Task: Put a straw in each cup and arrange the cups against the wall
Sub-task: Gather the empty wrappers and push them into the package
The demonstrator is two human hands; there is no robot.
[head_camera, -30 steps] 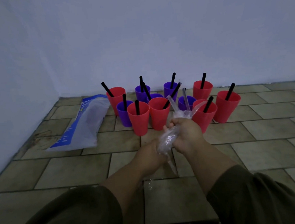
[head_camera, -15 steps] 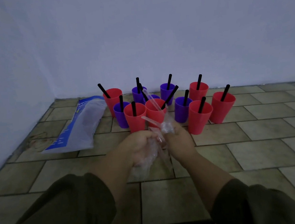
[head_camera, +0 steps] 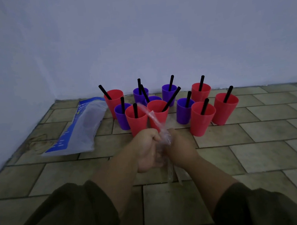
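Observation:
Several red and purple cups stand in a loose cluster on the tiled floor near the wall (head_camera: 156,40), each with a black straw in it. The nearest are a red cup (head_camera: 137,121) on the left and a red cup (head_camera: 201,118) on the right. In front of them my left hand (head_camera: 145,150) and my right hand (head_camera: 180,149) are pressed together, both closed on a crumpled clear plastic bag (head_camera: 161,138). A twisted end of the bag sticks up toward the cups and another tail hangs below my hands.
A flat blue and white plastic package (head_camera: 78,130) lies on the floor left of the cups, near the corner where the side wall (head_camera: 9,87) meets the back wall. Tiled floor (head_camera: 262,147) stretches to the right and toward me.
My hands have come together and drawn back toward me, squeezing the clear bag smaller. The bag's loose ends have swung from right of centre to the left. The cups have not moved.

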